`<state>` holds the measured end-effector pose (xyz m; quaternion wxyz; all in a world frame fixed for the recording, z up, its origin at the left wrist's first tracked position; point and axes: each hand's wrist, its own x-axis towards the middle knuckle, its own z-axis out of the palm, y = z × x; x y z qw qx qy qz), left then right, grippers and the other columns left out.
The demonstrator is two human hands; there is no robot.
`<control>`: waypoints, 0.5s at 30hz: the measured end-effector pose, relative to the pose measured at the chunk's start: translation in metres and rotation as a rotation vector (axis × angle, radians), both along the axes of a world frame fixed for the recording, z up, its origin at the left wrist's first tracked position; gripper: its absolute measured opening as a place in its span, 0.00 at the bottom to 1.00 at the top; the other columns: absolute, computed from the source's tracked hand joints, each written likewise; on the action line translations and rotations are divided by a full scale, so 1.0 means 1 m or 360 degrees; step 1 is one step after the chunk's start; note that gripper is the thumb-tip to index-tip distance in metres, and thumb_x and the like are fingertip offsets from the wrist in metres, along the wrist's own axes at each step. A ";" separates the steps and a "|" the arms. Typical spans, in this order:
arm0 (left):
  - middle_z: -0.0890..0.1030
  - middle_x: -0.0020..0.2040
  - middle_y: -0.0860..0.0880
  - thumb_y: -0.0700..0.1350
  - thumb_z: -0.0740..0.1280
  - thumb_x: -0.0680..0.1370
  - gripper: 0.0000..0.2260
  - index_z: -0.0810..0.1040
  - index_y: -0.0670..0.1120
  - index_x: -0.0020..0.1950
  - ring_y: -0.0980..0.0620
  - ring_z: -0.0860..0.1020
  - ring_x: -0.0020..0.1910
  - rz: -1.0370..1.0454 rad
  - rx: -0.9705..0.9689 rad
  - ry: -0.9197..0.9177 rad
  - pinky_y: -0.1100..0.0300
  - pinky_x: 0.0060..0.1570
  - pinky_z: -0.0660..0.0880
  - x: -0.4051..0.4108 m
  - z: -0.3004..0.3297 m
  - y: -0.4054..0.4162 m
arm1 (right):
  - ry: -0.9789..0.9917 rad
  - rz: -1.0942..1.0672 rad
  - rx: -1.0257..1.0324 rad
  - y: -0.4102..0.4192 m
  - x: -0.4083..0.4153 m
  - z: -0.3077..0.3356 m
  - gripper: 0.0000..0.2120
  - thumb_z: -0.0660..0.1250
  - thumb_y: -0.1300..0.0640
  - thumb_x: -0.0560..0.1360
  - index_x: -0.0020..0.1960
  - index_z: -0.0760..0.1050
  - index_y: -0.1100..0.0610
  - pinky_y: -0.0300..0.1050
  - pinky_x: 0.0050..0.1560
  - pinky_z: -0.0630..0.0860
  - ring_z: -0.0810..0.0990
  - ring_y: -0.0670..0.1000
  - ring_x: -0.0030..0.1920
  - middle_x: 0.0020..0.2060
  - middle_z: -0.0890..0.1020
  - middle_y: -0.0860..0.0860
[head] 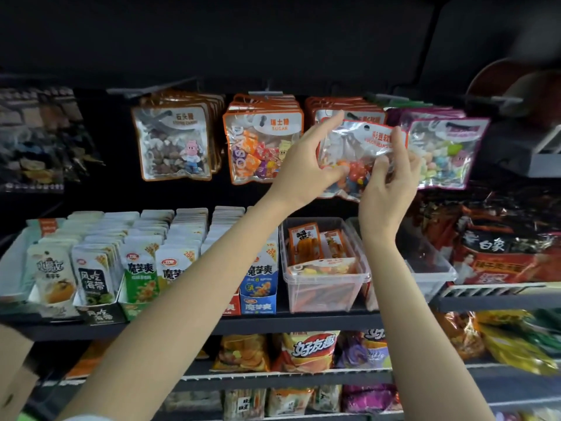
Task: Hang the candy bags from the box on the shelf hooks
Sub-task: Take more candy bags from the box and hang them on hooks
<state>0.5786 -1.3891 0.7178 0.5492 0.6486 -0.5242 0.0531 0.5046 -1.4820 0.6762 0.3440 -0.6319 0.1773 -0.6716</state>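
Cardboard box [13,369] corner nearest, low at left edge. Beyond: dark shelf [303,322], snack packs, clear plastic tub [324,268]. Up top, rows of glossy hanging bags. Candy bag [358,153] raised before the orange-edged row [343,112], wider than tall, crinkly clear film, hang hole [366,127] at top centre, just below the hook; hook tip not discernible. Left hand [306,168] pinching left edge, right hand [391,177] pinching right edge; both equally near.
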 end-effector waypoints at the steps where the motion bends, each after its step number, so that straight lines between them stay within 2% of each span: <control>1: 0.67 0.74 0.49 0.37 0.71 0.75 0.31 0.63 0.45 0.75 0.56 0.62 0.73 0.0023 0.0002 -0.0002 0.72 0.64 0.58 0.001 0.000 -0.005 | 0.0050 -0.0018 -0.0004 -0.005 0.000 0.001 0.21 0.57 0.66 0.81 0.73 0.66 0.61 0.23 0.50 0.64 0.66 0.28 0.44 0.48 0.68 0.54; 3: 0.68 0.74 0.49 0.39 0.71 0.75 0.30 0.64 0.46 0.75 0.56 0.62 0.72 0.0078 0.0002 -0.0020 0.75 0.61 0.56 0.004 -0.001 -0.012 | 0.0133 -0.0040 -0.0033 -0.017 0.001 0.002 0.21 0.57 0.65 0.81 0.74 0.66 0.59 0.23 0.51 0.64 0.66 0.30 0.44 0.48 0.67 0.53; 6: 0.70 0.72 0.48 0.39 0.71 0.75 0.30 0.64 0.46 0.75 0.55 0.65 0.70 0.0185 -0.0016 -0.0049 0.72 0.61 0.60 0.009 -0.008 -0.021 | 0.0300 -0.0027 -0.0097 -0.031 0.003 0.002 0.20 0.57 0.63 0.82 0.74 0.67 0.57 0.24 0.50 0.63 0.67 0.32 0.46 0.49 0.68 0.53; 9: 0.69 0.69 0.46 0.40 0.69 0.77 0.30 0.62 0.46 0.76 0.54 0.71 0.64 0.0429 0.0038 -0.0270 0.70 0.57 0.65 0.015 -0.012 -0.033 | 0.0541 -0.0272 -0.0405 -0.046 0.011 0.000 0.20 0.58 0.59 0.82 0.73 0.68 0.55 0.34 0.52 0.65 0.70 0.49 0.57 0.58 0.70 0.58; 11: 0.65 0.71 0.44 0.40 0.67 0.78 0.29 0.59 0.46 0.77 0.54 0.71 0.60 0.0620 0.0090 -0.0450 0.67 0.57 0.67 0.017 -0.013 -0.045 | 0.0714 -0.0544 -0.0709 -0.057 0.020 -0.005 0.18 0.60 0.55 0.81 0.70 0.72 0.56 0.46 0.61 0.69 0.67 0.59 0.67 0.67 0.67 0.63; 13: 0.62 0.73 0.41 0.37 0.64 0.79 0.28 0.58 0.45 0.78 0.48 0.68 0.67 0.0727 0.0087 -0.0477 0.59 0.64 0.67 0.017 -0.017 -0.059 | 0.0815 -0.0685 -0.0952 -0.063 0.028 -0.011 0.17 0.60 0.55 0.80 0.67 0.73 0.59 0.56 0.69 0.67 0.63 0.62 0.71 0.70 0.65 0.62; 15: 0.60 0.74 0.40 0.35 0.61 0.80 0.28 0.56 0.45 0.78 0.45 0.61 0.73 0.0782 0.0066 -0.0355 0.59 0.69 0.61 0.016 -0.019 -0.072 | 0.0901 -0.0642 -0.1071 -0.065 0.036 -0.015 0.20 0.58 0.56 0.80 0.67 0.72 0.64 0.59 0.70 0.67 0.68 0.62 0.69 0.68 0.70 0.62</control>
